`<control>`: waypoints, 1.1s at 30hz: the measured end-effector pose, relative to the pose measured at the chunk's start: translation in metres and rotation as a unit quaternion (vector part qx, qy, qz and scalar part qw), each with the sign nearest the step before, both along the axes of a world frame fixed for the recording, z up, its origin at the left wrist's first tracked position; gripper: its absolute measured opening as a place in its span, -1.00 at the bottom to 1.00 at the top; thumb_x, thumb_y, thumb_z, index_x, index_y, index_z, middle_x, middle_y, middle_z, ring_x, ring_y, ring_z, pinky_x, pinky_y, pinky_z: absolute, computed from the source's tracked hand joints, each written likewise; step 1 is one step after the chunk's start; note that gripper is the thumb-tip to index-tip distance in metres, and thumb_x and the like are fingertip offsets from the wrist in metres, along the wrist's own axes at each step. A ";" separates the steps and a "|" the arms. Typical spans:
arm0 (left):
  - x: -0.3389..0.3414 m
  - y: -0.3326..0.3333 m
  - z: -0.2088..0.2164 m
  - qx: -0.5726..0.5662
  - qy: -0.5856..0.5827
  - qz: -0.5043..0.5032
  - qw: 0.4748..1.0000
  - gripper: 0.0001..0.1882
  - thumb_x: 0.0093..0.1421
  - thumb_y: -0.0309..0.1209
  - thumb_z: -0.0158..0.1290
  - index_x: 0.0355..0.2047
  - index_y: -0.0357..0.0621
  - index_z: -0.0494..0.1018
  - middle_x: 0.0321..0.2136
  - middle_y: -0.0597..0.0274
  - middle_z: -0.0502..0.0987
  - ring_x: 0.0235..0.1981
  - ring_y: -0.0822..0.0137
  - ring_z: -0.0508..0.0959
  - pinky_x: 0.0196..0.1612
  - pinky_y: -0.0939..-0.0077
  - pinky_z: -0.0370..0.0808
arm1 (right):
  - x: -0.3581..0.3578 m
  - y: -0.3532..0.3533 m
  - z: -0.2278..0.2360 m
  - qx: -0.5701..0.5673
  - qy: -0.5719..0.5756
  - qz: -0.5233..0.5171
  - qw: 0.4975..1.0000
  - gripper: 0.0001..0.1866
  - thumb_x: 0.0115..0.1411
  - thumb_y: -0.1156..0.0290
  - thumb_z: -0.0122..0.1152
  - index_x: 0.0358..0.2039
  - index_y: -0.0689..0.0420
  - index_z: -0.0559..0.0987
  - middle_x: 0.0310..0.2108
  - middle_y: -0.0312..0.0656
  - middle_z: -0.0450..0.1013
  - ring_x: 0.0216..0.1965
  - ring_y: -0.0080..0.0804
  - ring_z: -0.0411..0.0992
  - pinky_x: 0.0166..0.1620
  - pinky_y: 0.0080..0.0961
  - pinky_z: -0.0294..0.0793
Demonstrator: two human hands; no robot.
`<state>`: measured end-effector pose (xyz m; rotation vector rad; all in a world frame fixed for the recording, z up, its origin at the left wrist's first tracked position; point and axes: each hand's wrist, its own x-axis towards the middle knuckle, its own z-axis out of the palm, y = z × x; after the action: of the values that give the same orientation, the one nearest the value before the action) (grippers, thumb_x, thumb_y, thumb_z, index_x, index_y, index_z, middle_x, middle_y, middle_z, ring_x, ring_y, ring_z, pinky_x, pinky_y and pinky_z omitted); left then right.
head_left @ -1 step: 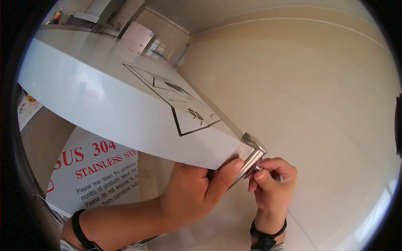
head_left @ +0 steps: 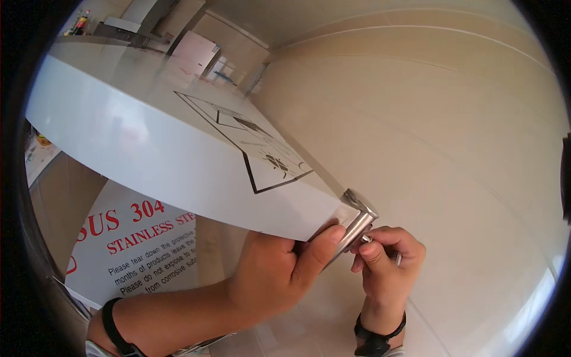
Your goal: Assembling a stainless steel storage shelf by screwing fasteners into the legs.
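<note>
A large panel (head_left: 178,157), with a white covering and black printed markings, slopes across the view from upper left to the middle. At its right corner sits a short, shiny metal tube (head_left: 357,229). My left hand (head_left: 279,268) is closed around this corner from below, its thumb pressed along the tube. Beside the tube's right side, my right hand (head_left: 389,259) pinches a small shiny metal piece (head_left: 365,239) between thumb and forefinger. Its inner end is hidden near the tube. Another bit of metal shows between the curled fingers; its kind is unclear.
A grey sheet (head_left: 148,253) with red and black print lies below the panel, left of my hands. A plain beige wall (head_left: 440,131) rises close on the right. Far off at upper left are bottles (head_left: 80,22), a range hood (head_left: 128,21) and a pale box-like cabinet (head_left: 195,52).
My right hand has shifted and turned very slightly, its knuckles a little farther right. The left hand, tube and panel stay put.
</note>
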<state>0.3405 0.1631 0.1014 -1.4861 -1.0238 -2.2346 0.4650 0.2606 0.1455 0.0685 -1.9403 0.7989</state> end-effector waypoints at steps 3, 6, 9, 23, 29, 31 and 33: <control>-0.002 0.005 -0.001 0.024 0.008 0.017 1.000 -0.83 0.11 -0.42 -0.07 -0.53 -0.27 0.40 -0.73 0.27 0.35 -0.72 0.41 0.30 -0.63 0.55 0.23 | -0.007 -0.011 -0.001 0.094 0.015 -0.090 0.991 -0.90 -0.09 0.61 0.24 -0.52 0.31 0.49 -0.57 -0.10 0.45 -0.67 -0.51 0.39 -0.65 -0.74 0.29; -0.002 0.004 -0.003 0.023 0.011 0.001 1.000 -0.84 0.11 -0.41 -0.03 -0.52 -0.27 0.38 -0.75 0.28 0.33 -0.76 0.44 0.28 -0.68 0.57 0.21 | -0.008 -0.008 0.000 0.153 0.015 -0.097 0.983 -0.88 -0.13 0.61 0.27 -0.53 0.27 0.50 -0.58 -0.11 0.45 -0.67 -0.52 0.38 -0.64 -0.73 0.30; -0.002 0.005 -0.006 0.022 0.017 -0.006 1.000 -0.83 0.11 -0.41 -0.04 -0.52 -0.26 0.38 -0.75 0.28 0.33 -0.76 0.44 0.27 -0.67 0.56 0.21 | -0.007 0.013 0.004 -0.042 -0.023 0.065 0.997 -0.79 -0.15 0.57 0.31 -0.43 0.22 0.51 -0.61 -0.14 0.43 -0.73 -0.58 0.30 -0.68 -0.76 0.21; -0.040 -0.030 -0.006 -0.170 0.159 -0.012 0.972 -0.88 0.07 -0.55 -0.16 -0.48 -0.28 0.39 -0.61 0.20 0.39 -0.56 0.33 0.37 -0.48 0.48 0.32 | -0.037 0.024 -0.027 -0.306 -0.083 0.395 0.862 -0.23 -0.10 0.07 0.26 0.07 0.08 0.15 -0.40 -0.25 0.41 -0.82 -0.66 0.16 -0.79 -0.78 0.03; -0.059 -0.019 0.005 -0.269 0.296 0.281 0.872 -0.87 0.01 -0.48 -0.09 -0.44 -0.24 0.42 -0.53 0.06 0.45 -0.45 0.11 0.44 -0.39 0.33 0.37 | -0.042 0.027 -0.034 -0.319 -0.073 0.426 0.844 -0.17 -0.08 -0.02 0.21 0.11 0.11 0.09 -0.35 -0.25 0.41 -0.74 -0.63 0.27 -0.79 -0.80 0.04; -0.056 -0.014 0.002 -0.317 0.324 0.346 0.822 -0.86 -0.02 -0.45 -0.05 -0.45 -0.24 0.42 -0.49 0.02 0.45 -0.41 0.07 0.44 -0.37 0.31 0.37 | -0.045 0.025 -0.035 -0.309 -0.053 0.414 0.854 -0.11 -0.11 -0.06 0.21 0.13 0.12 0.06 -0.28 -0.23 0.38 -0.63 -0.59 0.33 -0.73 -0.78 0.15; -0.046 -0.009 0.002 -0.332 0.328 0.353 0.811 -0.87 0.01 -0.46 -0.06 -0.43 -0.22 0.41 -0.48 0.06 0.45 -0.40 0.12 0.44 -0.36 0.34 0.37 | -0.051 0.024 -0.035 -0.305 -0.030 0.396 0.865 -0.05 -0.13 -0.11 0.21 0.15 0.12 0.02 -0.21 -0.20 0.35 -0.52 -0.54 0.38 -0.67 -0.75 0.26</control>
<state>0.2943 0.1545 0.1031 -1.5416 -1.7791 -0.7649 0.4143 0.2850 0.1107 0.4819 -1.5962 1.9489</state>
